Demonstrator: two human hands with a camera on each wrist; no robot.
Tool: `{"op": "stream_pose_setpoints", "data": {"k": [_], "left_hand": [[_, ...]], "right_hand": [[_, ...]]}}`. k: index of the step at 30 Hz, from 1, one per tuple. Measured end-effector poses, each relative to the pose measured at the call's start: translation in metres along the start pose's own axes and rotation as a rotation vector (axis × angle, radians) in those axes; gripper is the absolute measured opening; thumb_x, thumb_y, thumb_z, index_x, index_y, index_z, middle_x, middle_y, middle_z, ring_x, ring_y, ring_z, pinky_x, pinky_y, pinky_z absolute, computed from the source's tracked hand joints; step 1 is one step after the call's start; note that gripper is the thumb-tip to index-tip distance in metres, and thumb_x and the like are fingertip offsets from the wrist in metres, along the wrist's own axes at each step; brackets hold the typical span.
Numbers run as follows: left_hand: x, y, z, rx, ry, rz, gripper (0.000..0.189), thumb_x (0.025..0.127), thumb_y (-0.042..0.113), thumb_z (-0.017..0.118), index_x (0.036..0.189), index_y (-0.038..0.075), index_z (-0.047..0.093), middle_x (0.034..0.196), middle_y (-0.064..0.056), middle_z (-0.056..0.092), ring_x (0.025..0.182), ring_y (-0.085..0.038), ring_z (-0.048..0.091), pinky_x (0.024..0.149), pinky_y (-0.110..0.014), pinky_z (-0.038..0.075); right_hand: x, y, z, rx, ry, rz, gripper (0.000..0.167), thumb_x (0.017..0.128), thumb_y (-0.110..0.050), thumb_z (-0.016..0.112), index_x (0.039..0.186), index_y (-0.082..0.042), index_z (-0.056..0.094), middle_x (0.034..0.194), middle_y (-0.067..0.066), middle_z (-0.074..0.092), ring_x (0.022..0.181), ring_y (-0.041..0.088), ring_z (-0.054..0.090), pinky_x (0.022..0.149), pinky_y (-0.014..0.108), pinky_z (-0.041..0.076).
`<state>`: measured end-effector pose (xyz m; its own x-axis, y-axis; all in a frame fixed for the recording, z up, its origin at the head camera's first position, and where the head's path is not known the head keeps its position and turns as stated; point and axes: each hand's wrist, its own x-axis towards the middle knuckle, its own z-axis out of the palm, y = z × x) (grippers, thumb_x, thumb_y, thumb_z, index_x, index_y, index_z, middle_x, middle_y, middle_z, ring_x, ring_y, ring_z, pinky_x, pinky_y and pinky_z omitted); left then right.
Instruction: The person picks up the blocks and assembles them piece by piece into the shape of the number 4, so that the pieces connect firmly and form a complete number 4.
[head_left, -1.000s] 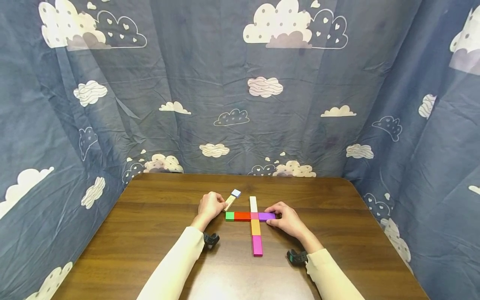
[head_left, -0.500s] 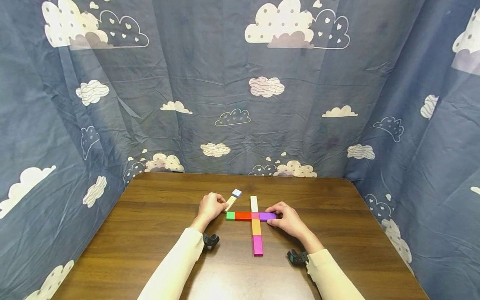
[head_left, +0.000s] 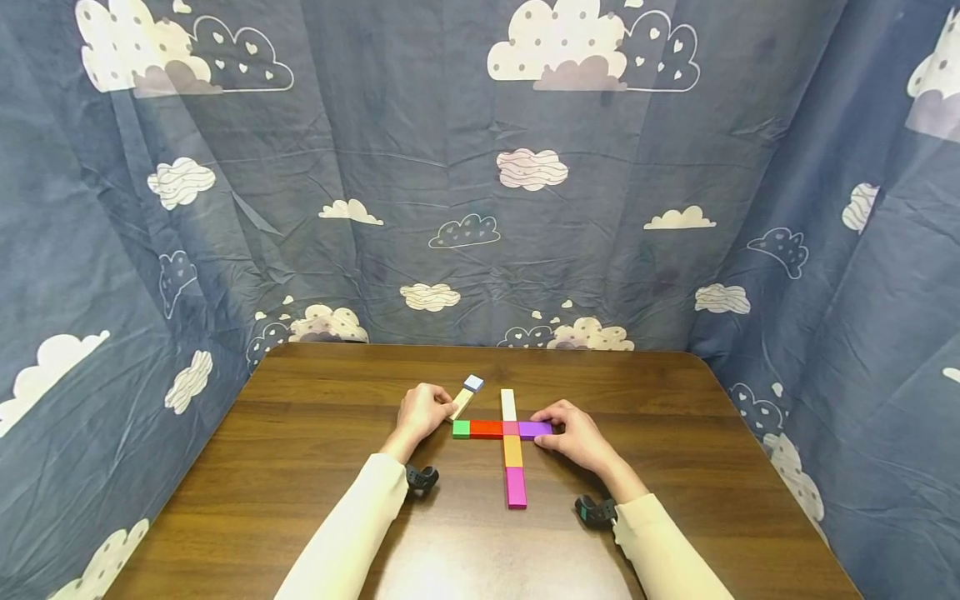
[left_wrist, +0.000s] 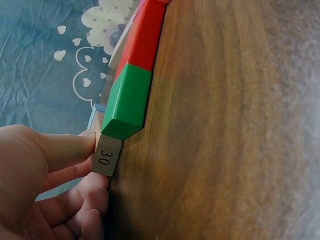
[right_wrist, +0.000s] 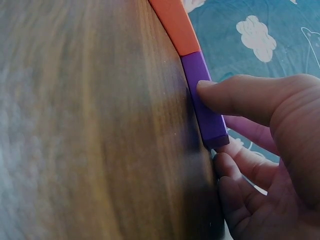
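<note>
Coloured blocks lie in a cross on the table. A green block [head_left: 461, 429] and a red block [head_left: 486, 429] form its left arm, a pink block [head_left: 511, 428] its centre, and a purple block [head_left: 534, 430] its right arm. My right hand [head_left: 576, 437] holds the purple block between thumb and fingers. Beside the green end, my left hand [head_left: 424, 412] pinches a plain wooden block [left_wrist: 106, 156] marked 30 on its end. That block slants away towards a light blue block [head_left: 473, 383] at its far end. In the left wrist view, the wooden block's numbered end appears close to the green block.
A white block [head_left: 508, 405] extends behind the pink centre. In front of it lie an orange block [head_left: 512, 451] and a magenta block [head_left: 516, 487]. The brown wooden table [head_left: 300, 500] ends at a blue cloud-patterned curtain [head_left: 390, 183] at the back and sides.
</note>
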<state>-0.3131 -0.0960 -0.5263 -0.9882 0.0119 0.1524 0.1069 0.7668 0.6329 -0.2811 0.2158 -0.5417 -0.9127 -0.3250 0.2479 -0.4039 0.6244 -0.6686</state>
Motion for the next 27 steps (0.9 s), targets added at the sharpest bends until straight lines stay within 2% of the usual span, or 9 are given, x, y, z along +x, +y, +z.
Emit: {"op": "stream_pose_setpoints", "data": {"k": [8, 14, 21, 27], "left_hand": [[0.001, -0.001, 0.0, 0.004, -0.004, 0.004, 0.011, 0.083, 0.029, 0.082, 0.078, 0.021, 0.078, 0.082, 0.001, 0.071, 0.08, -0.024, 0.065, 0.073, -0.042, 0.051], [0.004, 0.001, -0.004, -0.027, -0.02, 0.004, 0.009, 0.082, 0.026, 0.082, 0.081, 0.018, 0.078, 0.083, 0.0, 0.071, 0.08, -0.024, 0.065, 0.073, -0.043, 0.051], [0.022, -0.001, -0.004, -0.075, 0.001, 0.039, 0.009, 0.087, 0.023, 0.078, 0.09, 0.014, 0.079, 0.082, 0.001, 0.073, 0.079, -0.02, 0.067, 0.074, -0.041, 0.052], [0.041, 0.004, -0.007, -0.111, -0.029, 0.101, 0.017, 0.092, 0.019, 0.073, 0.105, 0.01, 0.078, 0.098, -0.003, 0.076, 0.095, -0.025, 0.07, 0.086, -0.046, 0.053]], "right_hand": [[0.001, 0.002, 0.0, 0.001, -0.005, 0.002, 0.031, 0.077, -0.014, 0.087, 0.106, -0.014, 0.077, 0.1, 0.001, 0.064, 0.093, 0.02, 0.059, 0.085, 0.041, 0.048], [0.0, 0.006, 0.002, -0.011, -0.002, 0.013, 0.031, 0.077, -0.016, 0.088, 0.106, -0.017, 0.077, 0.1, -0.001, 0.064, 0.094, 0.02, 0.059, 0.084, 0.039, 0.047], [-0.002, 0.006, 0.002, -0.004, 0.0, 0.008, 0.031, 0.077, -0.014, 0.087, 0.105, -0.017, 0.077, 0.098, -0.002, 0.063, 0.092, 0.017, 0.058, 0.083, 0.039, 0.047], [0.0, 0.005, 0.001, -0.008, -0.001, -0.004, 0.031, 0.077, -0.016, 0.087, 0.106, -0.018, 0.077, 0.099, -0.002, 0.064, 0.092, 0.016, 0.058, 0.083, 0.037, 0.047]]}}
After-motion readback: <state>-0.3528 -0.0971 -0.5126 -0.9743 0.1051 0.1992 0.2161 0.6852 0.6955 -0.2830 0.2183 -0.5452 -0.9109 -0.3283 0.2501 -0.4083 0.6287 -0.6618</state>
